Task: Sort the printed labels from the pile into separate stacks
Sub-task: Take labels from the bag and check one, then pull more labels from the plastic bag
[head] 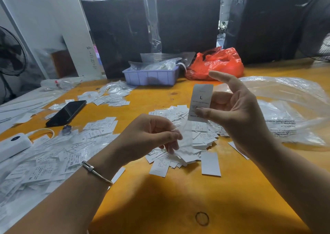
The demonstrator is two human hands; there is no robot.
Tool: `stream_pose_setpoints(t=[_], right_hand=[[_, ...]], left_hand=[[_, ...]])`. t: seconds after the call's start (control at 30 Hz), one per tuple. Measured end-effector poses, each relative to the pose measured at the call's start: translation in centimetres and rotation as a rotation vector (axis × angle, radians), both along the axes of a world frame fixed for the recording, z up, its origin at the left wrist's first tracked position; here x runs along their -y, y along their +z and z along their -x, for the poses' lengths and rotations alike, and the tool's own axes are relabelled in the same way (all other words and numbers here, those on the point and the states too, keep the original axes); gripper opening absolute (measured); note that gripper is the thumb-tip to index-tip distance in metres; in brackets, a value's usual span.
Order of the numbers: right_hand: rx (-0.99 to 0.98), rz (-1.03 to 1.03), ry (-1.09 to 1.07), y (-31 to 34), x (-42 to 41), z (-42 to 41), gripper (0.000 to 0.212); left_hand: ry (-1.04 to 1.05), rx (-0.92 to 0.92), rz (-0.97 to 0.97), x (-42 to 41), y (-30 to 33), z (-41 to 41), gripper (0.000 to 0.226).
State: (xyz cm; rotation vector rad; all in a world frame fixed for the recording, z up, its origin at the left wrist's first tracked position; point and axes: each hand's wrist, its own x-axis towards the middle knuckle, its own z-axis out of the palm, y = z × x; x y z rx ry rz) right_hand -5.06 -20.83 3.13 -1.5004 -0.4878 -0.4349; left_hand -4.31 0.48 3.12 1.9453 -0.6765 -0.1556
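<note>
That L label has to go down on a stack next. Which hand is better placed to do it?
The right hand: it already pinches the upright L label between thumb and fingers above the pile. The left hand is busy, its fingers closed on a clear plastic sleeve.

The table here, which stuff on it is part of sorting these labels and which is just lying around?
Part of the job:
- L label held up in the right hand
- clear sleeve in the left hand
- label pile in the middle
- sorted labels on the left

Just lying about:
- black phone
- white power bank
- red plastic bag
- purple tray
</note>
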Motion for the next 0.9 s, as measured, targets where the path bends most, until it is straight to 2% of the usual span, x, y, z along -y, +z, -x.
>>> stream_pose_setpoints(t=[0.17,0.27,0.33,0.47,0.57,0.63,0.7,0.73,0.8,0.9], right_hand=[[0.023,0.035,-0.027,0.0,0.1,-0.1,0.068],[0.063,0.178,-0.195,-0.3,0.0,-0.3,0.052],[0.017,0.259,-0.234,-0.7,-0.2,-0.5,0.050],[-0.127,0.366,-0.121,-0.9,-0.6,-0.4,0.058],[-0.174,0.390,-0.068,-0.8,-0.6,-0.2,0.047],[-0.232,0.406,0.052,-0.7,-0.8,0.0,0.038],[-0.276,0.395,0.202,-0.7,-1.0,0.3,0.013],[-0.276,0.393,0.241,-0.7,-1.1,0.4,0.013],[-0.239,0.370,0.226,-0.8,-1.1,0.4,0.030],[-0.177,0.283,0.143,-0.9,-1.0,0.1,0.018]], left_hand=[[0.011,0.012,0.024,-0.2,-0.1,-0.1,0.014],[0.102,0.035,0.120,-0.3,-0.1,-0.3,0.020],[0.144,-0.007,0.208,-0.5,0.0,-0.5,0.018],[0.128,-0.161,0.355,-0.7,0.3,-0.6,0.013],[0.131,-0.248,0.438,-0.7,0.5,-0.5,0.010],[0.126,-0.292,0.472,-0.7,0.6,-0.5,0.005],[0.112,-0.278,0.435,-0.6,0.6,-0.5,0.011],[0.110,-0.250,0.380,-0.5,0.6,-0.5,0.013],[0.120,-0.189,0.255,-0.4,0.4,-0.4,0.013],[0.144,-0.140,0.121,-0.3,0.0,-0.4,0.022]])
